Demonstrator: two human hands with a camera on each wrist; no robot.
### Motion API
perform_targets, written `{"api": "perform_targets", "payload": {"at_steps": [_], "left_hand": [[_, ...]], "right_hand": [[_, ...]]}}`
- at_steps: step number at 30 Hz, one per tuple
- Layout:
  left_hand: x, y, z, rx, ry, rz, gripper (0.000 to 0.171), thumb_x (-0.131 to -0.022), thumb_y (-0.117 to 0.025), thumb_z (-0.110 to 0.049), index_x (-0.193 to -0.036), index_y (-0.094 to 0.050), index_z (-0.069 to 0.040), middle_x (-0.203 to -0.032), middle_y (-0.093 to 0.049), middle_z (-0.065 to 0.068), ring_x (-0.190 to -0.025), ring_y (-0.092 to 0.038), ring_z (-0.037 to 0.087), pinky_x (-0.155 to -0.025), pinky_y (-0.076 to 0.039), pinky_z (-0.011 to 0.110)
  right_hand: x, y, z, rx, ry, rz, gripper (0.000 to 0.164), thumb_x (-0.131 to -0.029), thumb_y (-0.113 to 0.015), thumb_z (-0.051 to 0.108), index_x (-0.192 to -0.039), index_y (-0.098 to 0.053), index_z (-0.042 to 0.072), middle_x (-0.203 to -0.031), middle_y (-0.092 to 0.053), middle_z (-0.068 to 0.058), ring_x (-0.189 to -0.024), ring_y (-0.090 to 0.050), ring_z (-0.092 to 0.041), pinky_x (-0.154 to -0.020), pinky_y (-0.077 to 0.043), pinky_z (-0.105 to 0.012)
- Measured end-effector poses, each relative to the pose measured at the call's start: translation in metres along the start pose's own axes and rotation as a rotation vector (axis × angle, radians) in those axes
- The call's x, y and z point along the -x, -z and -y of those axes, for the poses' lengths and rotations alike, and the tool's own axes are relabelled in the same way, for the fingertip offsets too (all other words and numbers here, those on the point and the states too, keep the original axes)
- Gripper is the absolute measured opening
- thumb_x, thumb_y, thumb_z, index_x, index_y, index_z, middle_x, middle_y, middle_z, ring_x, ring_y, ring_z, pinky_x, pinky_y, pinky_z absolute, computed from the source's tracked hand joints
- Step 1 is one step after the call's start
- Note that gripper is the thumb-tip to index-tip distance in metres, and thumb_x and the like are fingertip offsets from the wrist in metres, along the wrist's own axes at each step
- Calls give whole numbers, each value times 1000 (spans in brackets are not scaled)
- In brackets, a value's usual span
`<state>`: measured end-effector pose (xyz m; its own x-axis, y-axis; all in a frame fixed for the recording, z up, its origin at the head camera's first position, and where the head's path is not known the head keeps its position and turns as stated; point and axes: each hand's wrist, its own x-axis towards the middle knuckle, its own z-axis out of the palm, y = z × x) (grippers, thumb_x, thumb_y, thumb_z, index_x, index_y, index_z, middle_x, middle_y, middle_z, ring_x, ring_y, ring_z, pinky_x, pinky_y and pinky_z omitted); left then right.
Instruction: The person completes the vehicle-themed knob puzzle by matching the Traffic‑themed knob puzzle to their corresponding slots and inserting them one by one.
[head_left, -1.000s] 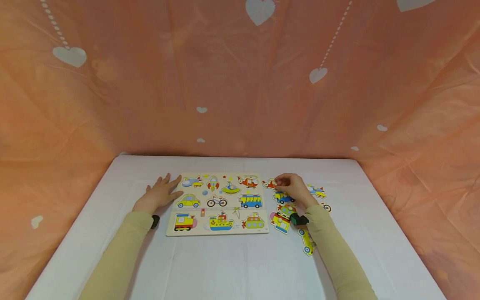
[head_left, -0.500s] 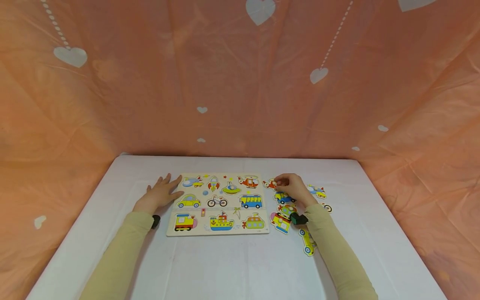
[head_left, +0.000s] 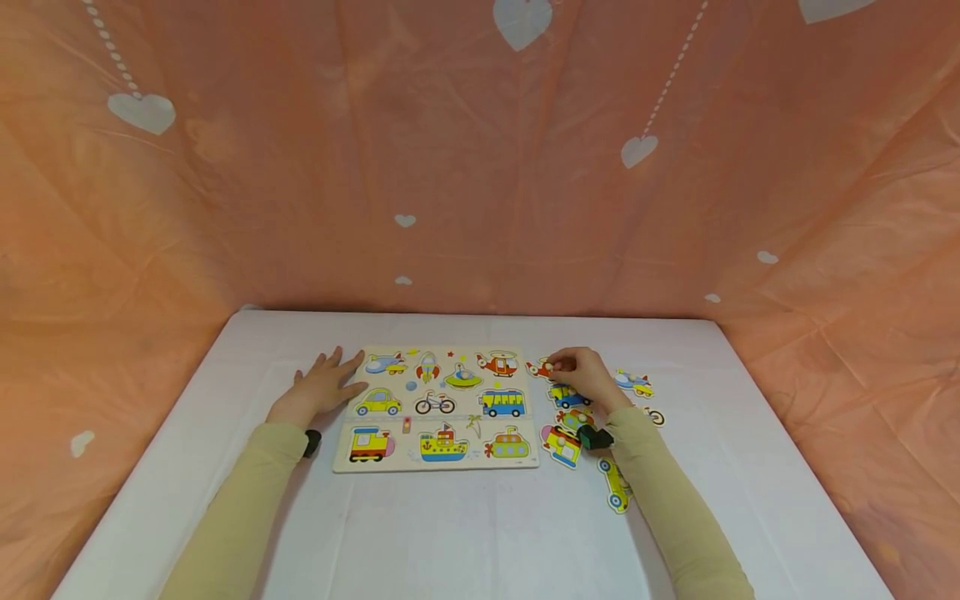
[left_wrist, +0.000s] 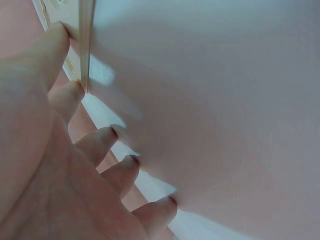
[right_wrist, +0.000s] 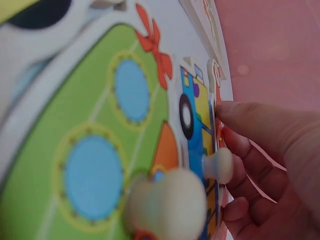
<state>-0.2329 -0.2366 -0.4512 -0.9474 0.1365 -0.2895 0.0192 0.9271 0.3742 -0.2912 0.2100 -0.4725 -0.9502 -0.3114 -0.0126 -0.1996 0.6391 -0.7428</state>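
Note:
My left hand (head_left: 318,390) rests with fingers spread at the left edge of a wooden puzzle board (head_left: 450,422) printed with vehicles. In the left wrist view its thumb and forefinger touch the board's edge (left_wrist: 85,50), while the other fingertips rest on the white tabletop. Right of the board, my right hand (head_left: 588,375) pinches a red helicopter puzzle piece (head_left: 536,368); the fingers hide part of it. The blue and yellow bus piece (right_wrist: 195,110), with a pale knob, lies beside those fingers. Closer to the right wrist camera is the green submarine piece (right_wrist: 95,170).
Under the right forearm and wrist lie a train piece (head_left: 561,447) and a yellow car piece (head_left: 615,486), partly covered. Further right are an airplane piece (head_left: 634,383) and a bicycle piece (head_left: 654,416). A pink curtain (head_left: 480,208) with hearts surrounds the table (head_left: 420,533).

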Motion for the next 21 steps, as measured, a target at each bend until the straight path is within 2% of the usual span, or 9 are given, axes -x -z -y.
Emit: {"api": "perform_targets", "payload": {"at_steps": [4, 10, 21], "left_hand": [[-1, -1, 1, -4, -1, -9, 72, -95, -56, -41, -152, -23, -10, -153, -8, 32, -137, -3, 55, -101, -5, 75], [-1, -2, 1, -2, -4, -11, 72, -95, -56, -41, -152, -23, -10, -153, -8, 32, -136, -2, 55, -101, -4, 75], [-4, -4, 3, -1, 1, -10, 72, -95, -55, -42, -152, -23, -11, -153, -7, 31, -137, -2, 55, -101, -3, 74]], "right_hand": [[1, -1, 1, -17, -8, -4, 22, -88, -69, 8, -109, -68, 0, -86, -63, -5, -76, -55, -19, -70, -48, -31], [1, -2, 2, -45, -69, -16, 21, -88, -69, 9, -108, -68, 1, -88, -63, -5, -78, -54, -20, -71, -47, -30], [-4, -6, -1, -44, -100, -45, 17, -90, -68, 12, -104, -70, 3, -86, -62, -6, -78, -53, -20, -71, -46, -30]]}}
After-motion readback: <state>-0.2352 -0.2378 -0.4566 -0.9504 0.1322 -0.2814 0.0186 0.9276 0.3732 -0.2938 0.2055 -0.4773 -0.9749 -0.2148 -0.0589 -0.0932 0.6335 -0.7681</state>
